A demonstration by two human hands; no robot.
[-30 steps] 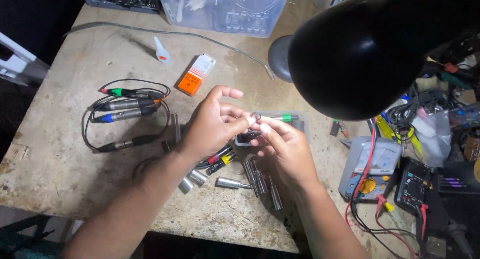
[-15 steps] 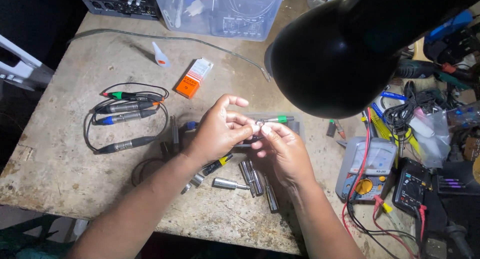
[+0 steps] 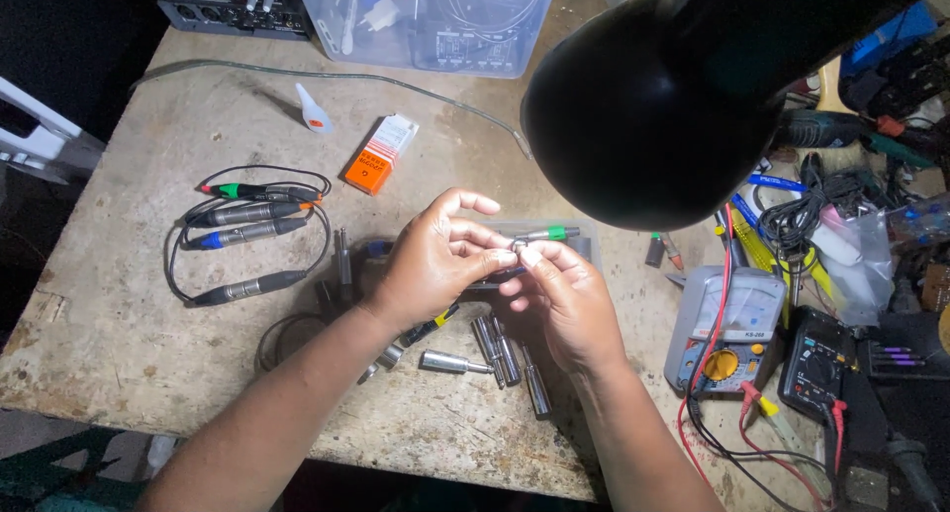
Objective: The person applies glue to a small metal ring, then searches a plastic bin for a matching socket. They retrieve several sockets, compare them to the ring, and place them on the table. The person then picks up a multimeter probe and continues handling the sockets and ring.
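My left hand [image 3: 435, 260] and my right hand [image 3: 562, 299] meet over the middle of the worn wooden table [image 3: 119, 344]. Together their fingertips pinch a small metal connector part [image 3: 518, 244], too small to make out in detail. A green-banded metal plug [image 3: 550, 234] lies just behind the fingers. Under the hands lie several silver connector shells [image 3: 500, 354] and a loose silver barrel [image 3: 450, 363].
A bundle of cabled plugs [image 3: 247, 225] lies at the left, an orange box [image 3: 380, 154] and a small glue tube [image 3: 312, 111] behind. A black lamp shade [image 3: 653, 106] hangs over the right. Two multimeters [image 3: 727, 329] [image 3: 821, 364] with leads sit at the right; a clear plastic bin [image 3: 435, 17] stands at the back.
The view has shifted slightly, so the lamp shade sits further left and lower. Both hands stay together on the small part with only small finger movements.
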